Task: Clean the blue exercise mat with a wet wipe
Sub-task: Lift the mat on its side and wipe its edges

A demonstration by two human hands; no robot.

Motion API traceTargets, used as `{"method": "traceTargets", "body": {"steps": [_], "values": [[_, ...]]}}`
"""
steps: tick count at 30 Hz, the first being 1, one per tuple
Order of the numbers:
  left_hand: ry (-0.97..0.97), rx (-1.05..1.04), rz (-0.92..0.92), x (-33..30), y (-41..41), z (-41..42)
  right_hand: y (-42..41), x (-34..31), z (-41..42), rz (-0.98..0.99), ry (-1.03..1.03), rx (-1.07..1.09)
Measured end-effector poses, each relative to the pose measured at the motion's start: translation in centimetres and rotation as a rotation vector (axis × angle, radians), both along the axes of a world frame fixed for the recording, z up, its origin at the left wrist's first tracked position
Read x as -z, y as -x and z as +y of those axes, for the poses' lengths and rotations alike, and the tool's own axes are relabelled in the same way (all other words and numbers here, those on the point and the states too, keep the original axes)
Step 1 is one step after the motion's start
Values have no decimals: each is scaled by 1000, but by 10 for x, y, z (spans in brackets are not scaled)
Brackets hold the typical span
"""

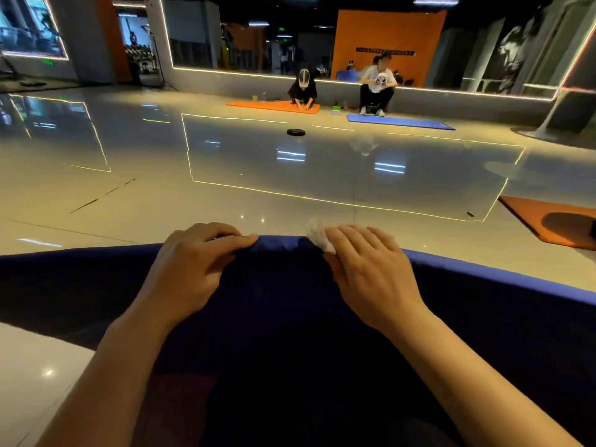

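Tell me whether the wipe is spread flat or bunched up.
Bunched up: the wipe shows as a crumpled white wad under the right hand's fingers.

A glossy tiled floor (225,175) mirrors the ceiling lights. At twelve o'clock a person in a cap (303,88) kneels on an orange mat (274,106). At one o'clock a seated person (377,87) faces a far blue mat (400,121). A black weight plate (296,132) lies between them, nearer. At three o'clock lies another orange mat (548,221).
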State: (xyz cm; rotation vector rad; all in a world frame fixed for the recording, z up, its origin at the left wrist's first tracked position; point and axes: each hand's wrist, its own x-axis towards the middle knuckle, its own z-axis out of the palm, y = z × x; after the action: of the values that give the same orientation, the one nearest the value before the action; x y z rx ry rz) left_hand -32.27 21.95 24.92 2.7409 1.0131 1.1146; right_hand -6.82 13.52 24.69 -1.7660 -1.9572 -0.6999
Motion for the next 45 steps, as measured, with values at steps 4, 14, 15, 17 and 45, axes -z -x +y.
{"method": "traceTargets", "body": {"steps": [4, 14, 15, 17, 45], "values": [[-41, -7, 9, 10, 1, 6, -70, 5, -54, 36, -34, 223], [-151, -326, -88, 23, -44, -17, 21, 9, 8, 245, -150, 157], [-144, -342, -99, 22, -45, -16, 42, 9, 19, 226, -131, 116], [-135, -357, -101, 18, -45, -12, 70, 11, 33, 139, -77, 68], [-154, -330, -287, 24, -51, -9, -8, 23, -17, 115, -59, 138]]}}
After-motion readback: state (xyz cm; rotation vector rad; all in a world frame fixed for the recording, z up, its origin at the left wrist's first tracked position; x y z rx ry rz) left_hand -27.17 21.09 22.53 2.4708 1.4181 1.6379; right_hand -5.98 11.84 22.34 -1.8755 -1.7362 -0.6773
